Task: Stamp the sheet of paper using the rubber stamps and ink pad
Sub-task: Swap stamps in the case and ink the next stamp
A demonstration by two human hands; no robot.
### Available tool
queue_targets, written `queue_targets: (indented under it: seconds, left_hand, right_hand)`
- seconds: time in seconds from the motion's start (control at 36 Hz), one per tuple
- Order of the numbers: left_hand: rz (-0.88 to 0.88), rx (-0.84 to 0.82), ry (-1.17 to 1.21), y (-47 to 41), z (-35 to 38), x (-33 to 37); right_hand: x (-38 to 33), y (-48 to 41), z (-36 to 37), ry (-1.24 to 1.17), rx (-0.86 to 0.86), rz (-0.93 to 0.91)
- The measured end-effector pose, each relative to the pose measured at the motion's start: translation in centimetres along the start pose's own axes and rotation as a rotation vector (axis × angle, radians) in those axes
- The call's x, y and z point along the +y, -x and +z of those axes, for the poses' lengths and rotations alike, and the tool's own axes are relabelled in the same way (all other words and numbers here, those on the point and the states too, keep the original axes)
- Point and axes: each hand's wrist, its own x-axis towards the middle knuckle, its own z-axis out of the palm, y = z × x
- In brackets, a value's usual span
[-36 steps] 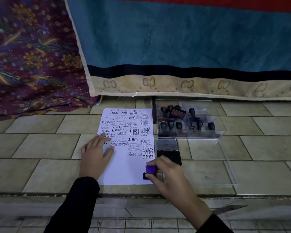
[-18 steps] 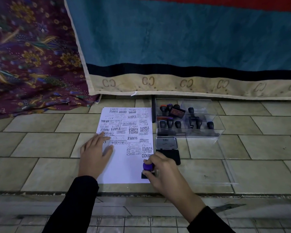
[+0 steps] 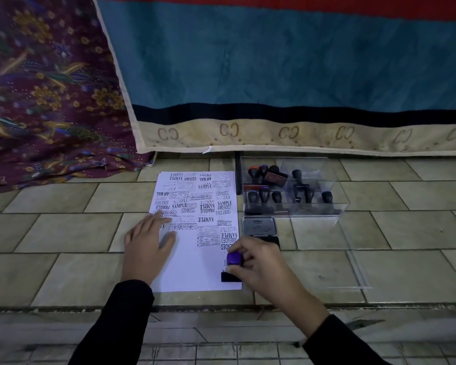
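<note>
Your right grip (image 3: 258, 262) is clamped on the purple-handled rubber stamp (image 3: 233, 258), fingers and thumb curled round its knob. The black base stands on the sheet of paper (image 3: 195, 272), at the corner right under that grip. Your fingers hide part of the base, so I cannot tell if it sits fully flat. Your left grip (image 3: 145, 246) lies with fingers straight on the far side of the sheet from the right grip, pinning it to the tiled floor (image 3: 63, 233).

Expect the stamp to be light and rigid, with a soft rubber face underneath. The smooth knob may twist, so take it from above and press straight down through it, since rocking would likely smear the print. The paper looks thin and limp and will probably slide on glazed tile, so hold it with a flat palm rather than a pinch. The base is close to the sheet's edge, so part of the print could miss.

The open ink pad tin (image 3: 259, 226) lies just beyond your right grip, and the clear box (image 3: 337, 204) of spare stamps (image 3: 263, 194) sits beyond that
</note>
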Motion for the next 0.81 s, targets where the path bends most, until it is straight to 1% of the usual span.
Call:
queue_targets:
  seconds: [0.06, 0.14, 0.19, 0.36, 0.42, 0.56, 0.67, 0.81]
  left_hand:
    - [0.0, -0.005, 0.001, 0.1, -0.1, 0.1]
    - [0.007, -0.001, 0.0, 0.1, -0.1, 0.1]
    - [0.011, 0.0, -0.003, 0.1, -0.1, 0.0]
    - [0.003, -0.004, -0.005, 0.0, 0.1, -0.2]
    - [-0.002, -0.005, -0.005, 0.0, 0.2, -0.2]
    - [-0.003, 0.0, 0.009, 0.1, 0.1, -0.1]
    - [0.004, -0.004, 0.002, 0.1, 0.2, -0.3]
    - [0.006, -0.005, -0.008, 0.0, 0.3, -0.4]
  right_hand:
    - [-0.1, -1.0, -1.5, -0.11, 0.072, 0.067]
    - [-0.1, -3.3, -5.1, -0.17, 0.323, 0.053]
    - [0.2, -5.2, -7.8, -0.138, 0.46, 0.056]
    - [3.2, -11.1, -14.5, 0.018, 0.739, 0.104]
    - [4.5, -12.6, -15.6, 0.101, 0.75, 0.158]
    - [7.7, -14.6, -15.6, 0.264, 0.644, 0.251]
    - [9.3, -15.5, -15.0, 0.292, 0.578, 0.355]
    - [9.7, -16.5, -15.3, 0.37, 0.522, 0.386]
